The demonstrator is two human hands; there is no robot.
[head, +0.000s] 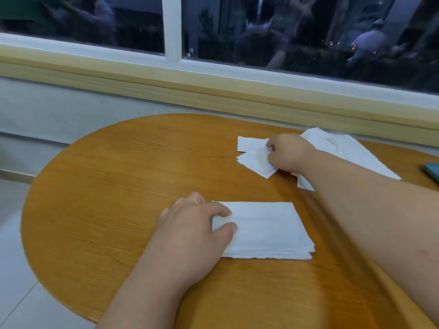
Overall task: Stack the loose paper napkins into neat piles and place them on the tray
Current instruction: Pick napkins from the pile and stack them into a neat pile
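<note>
One neat pile [266,231] is built, the left hand [190,224] gripping its left edge, while beyond it the right hand [288,151] pinches loose napkins [251,143] not yet stacked; no tray is in view

Left hand [190,222] grips the napkin pile [266,231]; right hand [289,153] pinches loose napkins [251,150].
</note>
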